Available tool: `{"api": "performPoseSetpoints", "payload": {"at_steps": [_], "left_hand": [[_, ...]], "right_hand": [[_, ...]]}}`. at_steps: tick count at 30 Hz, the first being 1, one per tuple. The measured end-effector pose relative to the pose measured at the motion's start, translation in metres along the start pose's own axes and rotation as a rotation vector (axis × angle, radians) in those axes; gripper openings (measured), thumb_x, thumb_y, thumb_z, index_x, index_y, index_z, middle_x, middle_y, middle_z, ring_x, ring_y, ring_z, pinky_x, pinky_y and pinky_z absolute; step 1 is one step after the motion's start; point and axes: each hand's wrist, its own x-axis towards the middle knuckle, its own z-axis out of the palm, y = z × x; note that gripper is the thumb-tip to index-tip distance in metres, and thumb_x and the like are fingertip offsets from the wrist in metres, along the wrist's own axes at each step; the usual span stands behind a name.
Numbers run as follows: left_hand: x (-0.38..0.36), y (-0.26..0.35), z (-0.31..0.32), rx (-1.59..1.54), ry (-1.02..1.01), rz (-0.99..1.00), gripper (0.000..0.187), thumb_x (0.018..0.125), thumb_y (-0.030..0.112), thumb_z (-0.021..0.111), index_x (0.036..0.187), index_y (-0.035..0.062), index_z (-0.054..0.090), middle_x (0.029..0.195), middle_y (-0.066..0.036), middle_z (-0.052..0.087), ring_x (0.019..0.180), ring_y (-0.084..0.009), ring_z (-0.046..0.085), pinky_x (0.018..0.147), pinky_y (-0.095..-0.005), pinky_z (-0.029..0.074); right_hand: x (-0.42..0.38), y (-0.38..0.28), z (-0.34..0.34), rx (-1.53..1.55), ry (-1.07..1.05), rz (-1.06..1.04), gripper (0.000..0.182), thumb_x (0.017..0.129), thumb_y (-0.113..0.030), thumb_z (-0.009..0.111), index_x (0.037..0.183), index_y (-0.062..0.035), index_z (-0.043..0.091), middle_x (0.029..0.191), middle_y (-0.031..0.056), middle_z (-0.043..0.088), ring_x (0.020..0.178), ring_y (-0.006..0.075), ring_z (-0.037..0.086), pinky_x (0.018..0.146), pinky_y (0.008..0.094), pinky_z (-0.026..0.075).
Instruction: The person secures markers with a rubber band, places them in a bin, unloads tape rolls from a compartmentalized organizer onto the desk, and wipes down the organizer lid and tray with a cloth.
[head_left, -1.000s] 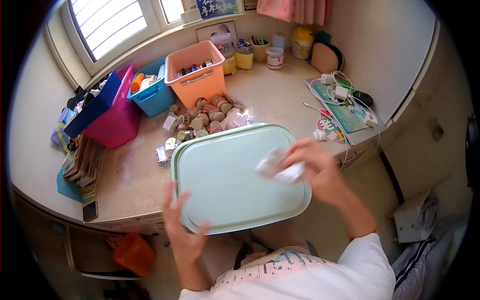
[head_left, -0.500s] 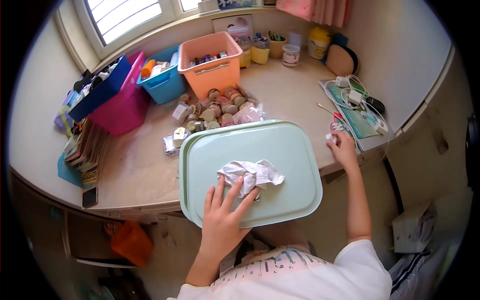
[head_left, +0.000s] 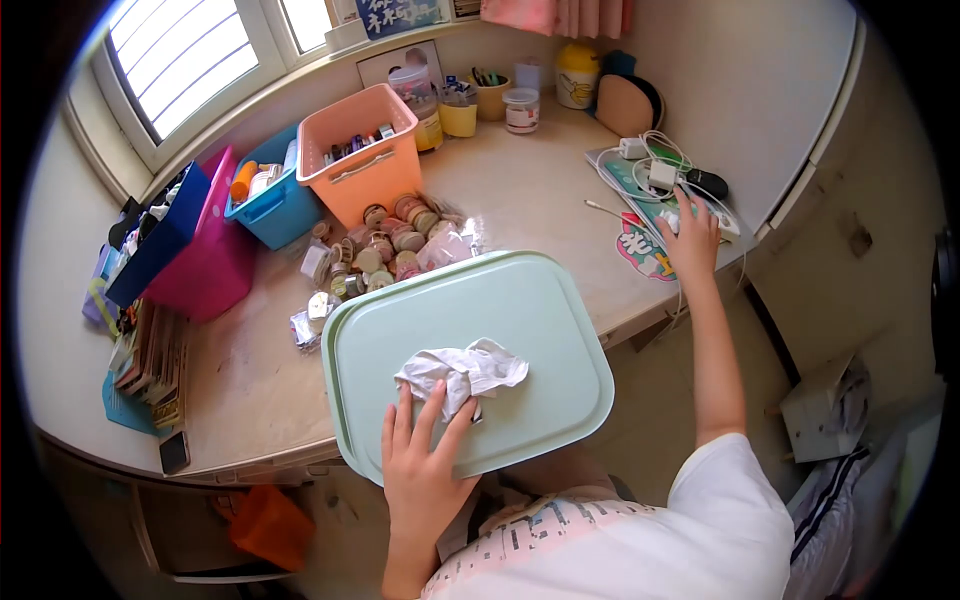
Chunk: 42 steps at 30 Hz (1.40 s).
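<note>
A large pale green plastic lid (head_left: 545, 310) lies across the desk's front edge, reaching out over my lap. On it sits a crumpled white tissue or cloth (head_left: 490, 367). My left hand (head_left: 430, 455) is open, its spread fingertips resting on the tissue and the palm over the lid's near rim. Off to the right, my right hand (head_left: 692, 240) is above a green book (head_left: 625, 180), with a small white wad (head_left: 669, 219) between thumb and fingers. White cables and chargers (head_left: 662, 176) lie beside those fingers.
Beyond the lid is a pile of small round jars (head_left: 405, 240). Orange (head_left: 360, 185), blue (head_left: 275, 217) and pink (head_left: 215, 275) bins stand toward the window. A phone (head_left: 175, 453) lies at the desk's left edge. A colourful sticker-like piece (head_left: 642, 250) pokes out near the book.
My right hand has moved away from me, from the desk's edge to over the book by the chargers. My left hand stays on the tissue. The whole view has shifted and turned slightly.
</note>
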Motion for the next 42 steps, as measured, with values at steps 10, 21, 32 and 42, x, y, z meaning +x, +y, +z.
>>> {"api": "performPoseSetpoints", "payload": {"at_steps": [10,21,32,42], "left_hand": [[-0.003,-0.008,0.011,-0.034,0.119,0.132,0.080,0.061,0.029,0.093,0.137,0.0224,0.068,0.153,-0.014,0.054,0.142,-0.0395,0.049,0.117,-0.0584,0.034],[-0.047,-0.053,0.001,-0.125,0.404,-0.233,0.133,0.053,0.065,0.091,0.158,0.0026,0.038,0.164,-0.025,0.033,0.147,-0.0447,0.040,0.119,-0.0577,0.033],[-0.042,-0.076,0.015,-1.638,0.529,-0.659,0.057,0.103,0.014,0.056,0.154,-0.0058,0.040,0.139,-0.014,0.061,0.124,-0.0201,0.060,0.106,-0.0331,0.048],[-0.133,-0.079,-0.026,-1.493,1.055,-0.731,0.053,0.103,0.021,0.051,0.149,-0.0031,0.048,0.141,-0.015,0.062,0.126,-0.0266,0.063,0.109,-0.0400,0.050]], "right_hand": [[-0.130,-0.175,-0.129,0.813,-0.622,-0.922,0.042,0.098,-0.022,0.067,0.139,-0.0120,0.065,0.150,0.0127,0.057,0.146,0.0349,0.045,0.117,0.0485,0.039],[-0.108,-0.180,-0.144,0.963,-0.698,-0.888,0.030,0.083,0.002,0.070,0.112,-0.0040,0.073,0.120,0.0124,0.074,0.117,0.0330,0.065,0.098,0.0420,0.055],[-0.163,-0.111,-0.112,1.235,-0.537,0.176,0.042,0.090,0.001,0.075,0.131,0.0012,0.066,0.141,0.0134,0.063,0.130,0.0215,0.057,0.111,0.0338,0.042],[-0.157,-0.114,-0.065,1.720,-0.524,0.621,0.033,0.089,0.004,0.073,0.116,-0.0101,0.061,0.109,0.0004,0.066,0.098,0.0125,0.064,0.088,0.0274,0.053]]}}
